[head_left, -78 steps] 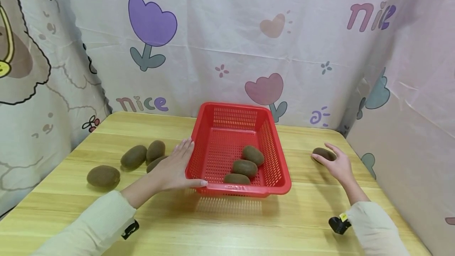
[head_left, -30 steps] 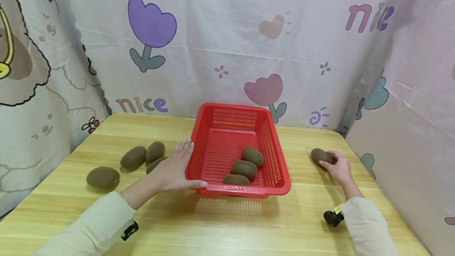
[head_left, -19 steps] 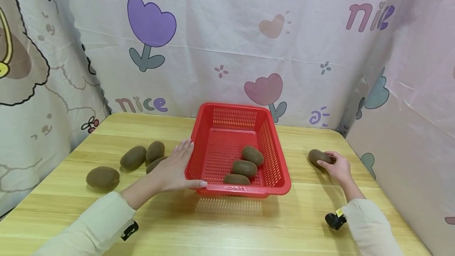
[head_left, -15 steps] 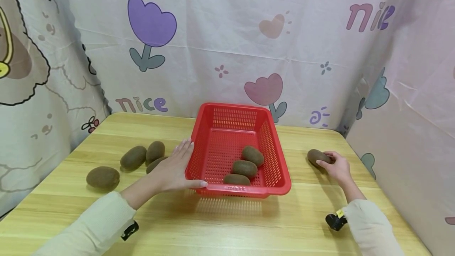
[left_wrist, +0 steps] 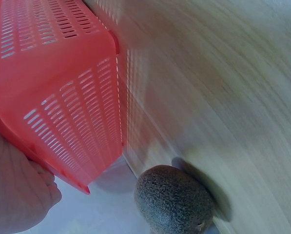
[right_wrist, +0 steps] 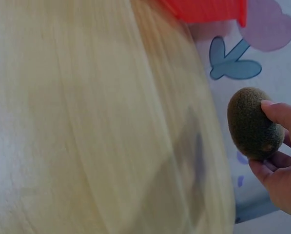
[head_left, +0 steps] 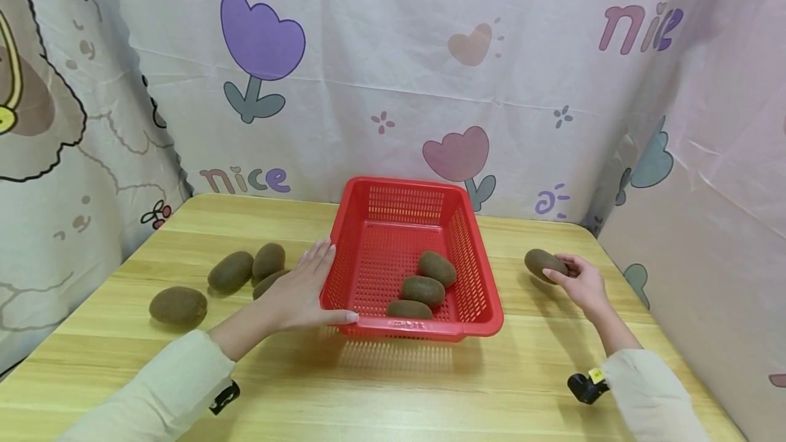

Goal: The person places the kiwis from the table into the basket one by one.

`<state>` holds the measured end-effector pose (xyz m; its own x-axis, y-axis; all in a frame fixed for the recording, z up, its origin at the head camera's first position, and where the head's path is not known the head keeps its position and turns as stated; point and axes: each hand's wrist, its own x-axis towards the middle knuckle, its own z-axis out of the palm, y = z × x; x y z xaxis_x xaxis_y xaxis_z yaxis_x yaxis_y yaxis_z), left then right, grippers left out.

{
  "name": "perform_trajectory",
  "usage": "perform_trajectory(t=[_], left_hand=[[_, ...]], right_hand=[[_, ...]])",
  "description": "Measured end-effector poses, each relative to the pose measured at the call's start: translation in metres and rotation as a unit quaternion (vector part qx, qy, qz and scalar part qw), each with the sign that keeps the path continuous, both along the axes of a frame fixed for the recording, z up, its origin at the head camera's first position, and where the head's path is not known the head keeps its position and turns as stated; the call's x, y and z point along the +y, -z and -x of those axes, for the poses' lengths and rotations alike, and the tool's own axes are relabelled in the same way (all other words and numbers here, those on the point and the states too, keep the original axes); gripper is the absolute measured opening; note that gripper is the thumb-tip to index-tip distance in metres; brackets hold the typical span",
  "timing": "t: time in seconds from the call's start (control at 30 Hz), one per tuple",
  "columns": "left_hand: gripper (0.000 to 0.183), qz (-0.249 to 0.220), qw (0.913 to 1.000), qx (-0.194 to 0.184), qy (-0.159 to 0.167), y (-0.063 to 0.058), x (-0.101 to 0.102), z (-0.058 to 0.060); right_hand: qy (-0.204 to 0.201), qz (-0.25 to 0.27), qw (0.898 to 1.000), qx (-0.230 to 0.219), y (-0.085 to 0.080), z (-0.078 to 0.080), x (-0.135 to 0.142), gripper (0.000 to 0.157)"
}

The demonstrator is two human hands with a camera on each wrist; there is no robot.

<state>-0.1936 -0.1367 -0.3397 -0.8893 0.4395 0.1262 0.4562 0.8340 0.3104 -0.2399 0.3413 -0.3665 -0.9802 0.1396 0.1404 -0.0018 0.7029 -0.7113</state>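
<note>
1. The right grip pinches a kiwi between thumb and fingers, above the desk, right of the red basket.
2. The left grip, fingers straight, rests on the basket's near-left corner.
3. Three kiwis lie inside, toward its right.
4. Four other kiwis lie left of it, one partly hidden.
5. Patterned cloth hangs behind.

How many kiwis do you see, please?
8: three kiwis in the basket, four kiwis to its left (one partly behind the left hand), one kiwi in the right hand; others may be hidden.
</note>
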Motion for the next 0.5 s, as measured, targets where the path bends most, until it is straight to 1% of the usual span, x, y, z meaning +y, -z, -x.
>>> perform_trajectory(t=[0.23, 0.5], left_hand=[[0.115, -0.002, 1.0000, -0.003, 0.000, 0.000, 0.000, -0.001], [0.116, -0.002, 1.0000, -0.006, 0.001, -0.001, 0.000, -0.001]], right_hand=[[-0.017, 0.025, 0.999, 0.011, -0.010, -0.002, -0.007, 0.060], [-0.033, 0.046, 0.998, 0.038, -0.027, -0.008, -0.026, 0.056]])
